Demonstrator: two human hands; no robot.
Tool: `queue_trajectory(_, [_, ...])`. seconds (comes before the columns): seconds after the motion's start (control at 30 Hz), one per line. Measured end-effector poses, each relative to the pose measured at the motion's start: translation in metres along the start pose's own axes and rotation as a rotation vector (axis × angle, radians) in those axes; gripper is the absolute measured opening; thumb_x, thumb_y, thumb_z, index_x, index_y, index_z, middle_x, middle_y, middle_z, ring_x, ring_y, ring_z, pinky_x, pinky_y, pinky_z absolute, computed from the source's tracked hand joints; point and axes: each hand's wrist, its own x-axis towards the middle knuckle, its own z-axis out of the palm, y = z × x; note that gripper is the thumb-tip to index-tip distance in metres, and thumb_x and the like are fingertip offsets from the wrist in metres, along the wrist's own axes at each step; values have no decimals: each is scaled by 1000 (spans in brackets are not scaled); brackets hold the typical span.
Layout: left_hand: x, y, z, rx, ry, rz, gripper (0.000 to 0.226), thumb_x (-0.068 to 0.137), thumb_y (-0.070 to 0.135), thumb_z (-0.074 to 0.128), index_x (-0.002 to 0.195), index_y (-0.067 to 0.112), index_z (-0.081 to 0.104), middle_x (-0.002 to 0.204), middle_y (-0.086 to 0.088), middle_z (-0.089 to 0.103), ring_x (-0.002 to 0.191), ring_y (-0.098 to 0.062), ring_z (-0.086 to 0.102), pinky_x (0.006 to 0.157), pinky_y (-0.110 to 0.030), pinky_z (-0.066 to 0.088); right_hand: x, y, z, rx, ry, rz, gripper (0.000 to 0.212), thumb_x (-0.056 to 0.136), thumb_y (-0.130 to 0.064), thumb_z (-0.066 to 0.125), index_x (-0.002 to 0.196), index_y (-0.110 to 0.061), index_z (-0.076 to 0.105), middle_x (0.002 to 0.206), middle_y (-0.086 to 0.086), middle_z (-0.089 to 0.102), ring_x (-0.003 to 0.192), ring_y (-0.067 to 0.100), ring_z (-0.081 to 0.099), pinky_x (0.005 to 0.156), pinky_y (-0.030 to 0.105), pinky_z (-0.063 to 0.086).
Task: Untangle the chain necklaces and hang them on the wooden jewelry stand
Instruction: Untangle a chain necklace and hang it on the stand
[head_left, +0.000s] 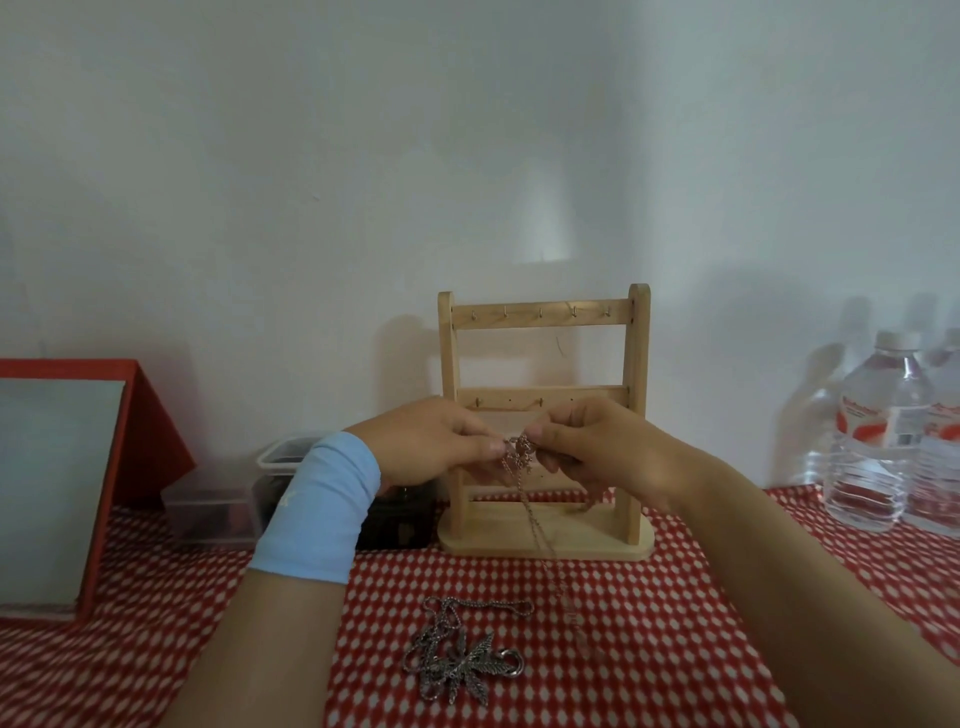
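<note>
Red dotted cloth covers the tabletop (675, 623). The left hand (426, 447) and the right hand (608, 452) pinch a thin chain (523, 453) with their fingers, just in front of the wooden jewelry stand (637, 395). A tangled pile of chains (462, 660) lies on the cloth below.

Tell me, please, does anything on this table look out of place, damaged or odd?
Nothing looks damaged or spilled. One thing is untidy: a tangled heap of necklaces lies on the tablecloth in front of the wooden stand, whose visible hooks are bare. The left hand and right hand pinch another chain.
</note>
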Motion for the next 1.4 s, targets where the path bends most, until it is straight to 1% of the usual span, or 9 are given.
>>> queue_trajectory(0.17, [6,2,10,-271,88,36,23,100,18,50,93,13,71,88,-4,77,84,-13,71,83,-29,54,7,7,2,112,34,3,23,104,-26,58,88,-17,72,62,-6,58,43,6,33,42,21,27])
queue_trajectory(0.3, [11,2,18,-440,156,16,28,100,18,47,100,0,68,75,-10,70,69,-19,67,71,-31,55,5,5,1,145,79,-64,27,104,-30,56,86,-15,68,52,-16,55,44,8,35,45,22,27])
queue_trajectory(0.4, [12,1,21,-438,141,29,29,100,24,48,98,2,67,72,-5,67,69,-19,65,75,-36,54,4,7,0,54,86,-110,22,93,-41,71,84,-21,77,59,-4,53,55,12,41,54,27,36])
queue_trajectory(0.53, [13,-3,23,-439,137,34,26,99,27,54,94,6,69,80,-4,67,73,-18,66,80,-37,58,9,11,1,44,104,-96,11,91,-28,75,98,-23,82,95,-3,79,88,6,70,85,22,49])
queue_trajectory(0.6, [12,-3,22,-473,137,43,20,97,23,58,93,7,70,83,-5,67,73,-18,66,79,-37,59,9,10,1,75,178,-81,12,92,-22,74,101,-22,82,96,-8,80,85,1,71,76,15,50])
queue_trajectory(0.73, [11,2,24,-521,151,49,18,92,17,64,101,3,72,90,-12,74,75,-20,69,75,-36,59,9,7,5,113,306,-13,19,95,-27,71,93,-10,80,76,1,75,51,12,58,47,25,44])
queue_trajectory(0.87, [14,7,24,-543,235,43,18,90,18,67,101,5,73,84,-10,75,71,-20,70,69,-35,59,5,2,5,281,206,-17,31,98,-39,64,98,-12,79,82,6,78,54,18,61,48,27,47])
queue_trajectory(1.03, [13,7,22,-501,294,8,11,88,13,71,96,7,72,91,-12,75,78,-23,74,73,-39,62,5,5,3,282,205,-38,4,86,-16,80,89,-16,83,84,1,79,61,13,65,55,27,56])
queue_trajectory(1.4, [15,20,29,-483,201,-62,15,94,12,55,84,9,66,80,-9,63,70,-24,59,74,-44,57,5,7,-3,286,-28,-5,13,100,-11,62,97,-7,74,86,3,69,64,13,59,56,28,53])
